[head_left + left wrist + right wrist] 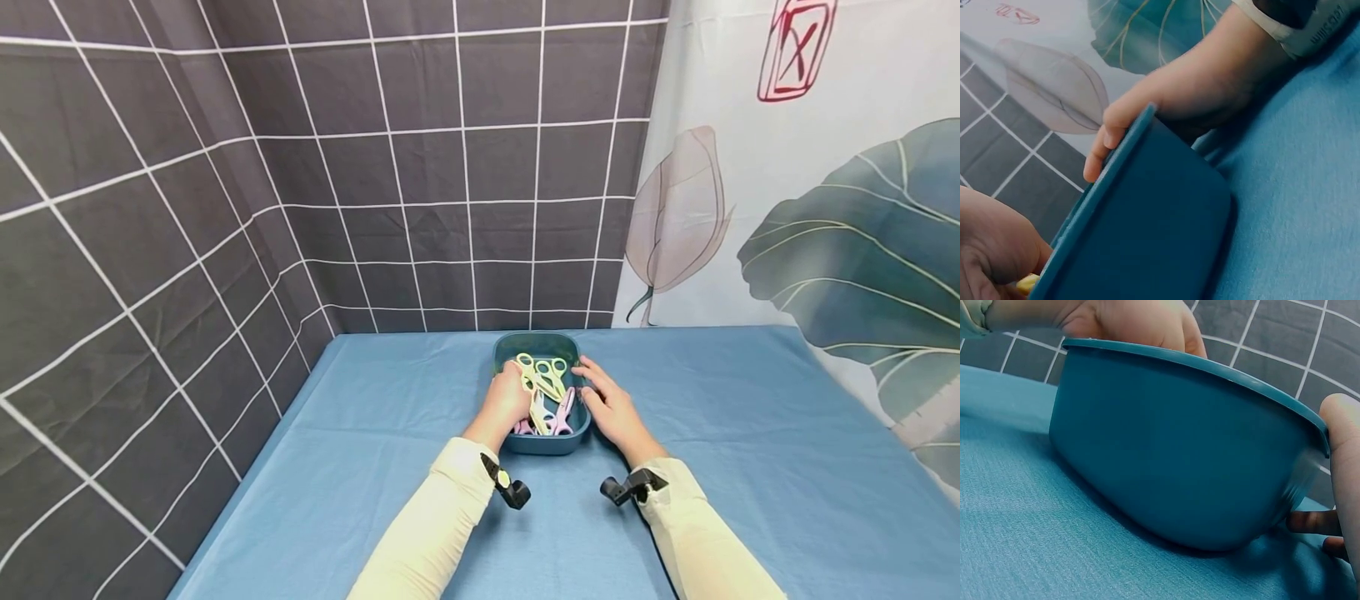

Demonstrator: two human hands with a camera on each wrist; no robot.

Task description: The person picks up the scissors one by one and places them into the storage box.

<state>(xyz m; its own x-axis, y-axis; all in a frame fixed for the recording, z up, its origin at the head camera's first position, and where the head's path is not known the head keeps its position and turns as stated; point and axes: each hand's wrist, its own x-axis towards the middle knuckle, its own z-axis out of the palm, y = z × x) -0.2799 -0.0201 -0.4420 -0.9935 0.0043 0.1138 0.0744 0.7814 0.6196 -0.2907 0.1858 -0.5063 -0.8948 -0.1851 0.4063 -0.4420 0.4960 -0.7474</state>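
A blue plastic bin (543,444) on the table holds several scissors, some with yellow handles and some pink. My left hand (507,396) reaches over the bin's left side, its curled fingers gripping a pair of yellow scissors (531,382) among the others. The fingertips are hidden, though a bit of yellow shows by this hand in the left wrist view. My right hand (613,414) rests against the bin's right side. Its thumb and a finger touch the rim, while other fingers (1313,522) lie low by the outer wall. Pink scissors (564,408) lie at the bin's right.
A blue cloth (397,400) covers the table under the bin. Dark gridded fabric (427,167) stands behind and to the left, and a white leaf-patterned sheet (720,275) hangs at the right. Both wrists wear small black camera mounts (513,492).
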